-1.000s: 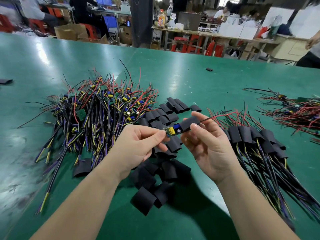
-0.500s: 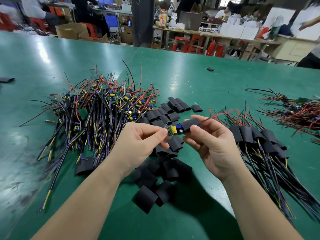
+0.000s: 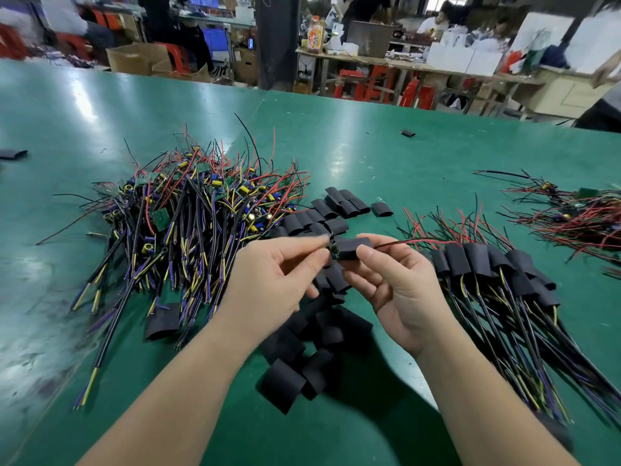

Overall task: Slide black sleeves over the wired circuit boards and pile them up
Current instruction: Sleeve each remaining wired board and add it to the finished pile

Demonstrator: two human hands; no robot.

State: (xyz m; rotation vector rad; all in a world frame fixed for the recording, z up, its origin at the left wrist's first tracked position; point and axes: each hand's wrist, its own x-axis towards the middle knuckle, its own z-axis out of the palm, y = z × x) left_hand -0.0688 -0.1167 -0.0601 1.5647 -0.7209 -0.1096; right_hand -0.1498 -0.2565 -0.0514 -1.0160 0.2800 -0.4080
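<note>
Above the green table [image 3: 353, 156] my right hand [image 3: 400, 290] pinches a black sleeve [image 3: 351, 247] between thumb and fingers. The sleeve covers almost all of a wired circuit board; red and black wires [image 3: 403, 243] trail out to the right. My left hand [image 3: 275, 280] pinches the board's left end at the sleeve's mouth. A big heap of bare wired boards [image 3: 188, 223] lies to the left. Loose black sleeves [image 3: 302, 358] lie below and behind my hands. A pile of sleeved boards [image 3: 497, 284] lies to the right.
Another tangle of red-wired boards [image 3: 578, 216] sits at the far right. Single stray sleeves lie at the far left edge [image 3: 11, 153] and far back [image 3: 408, 133]. Beyond the table are cardboard boxes, red stools, benches and several people.
The sleeve has slid left over the board: the yellow and blue parts that showed before are now nearly hidden. Both hands have drawn closer together.
</note>
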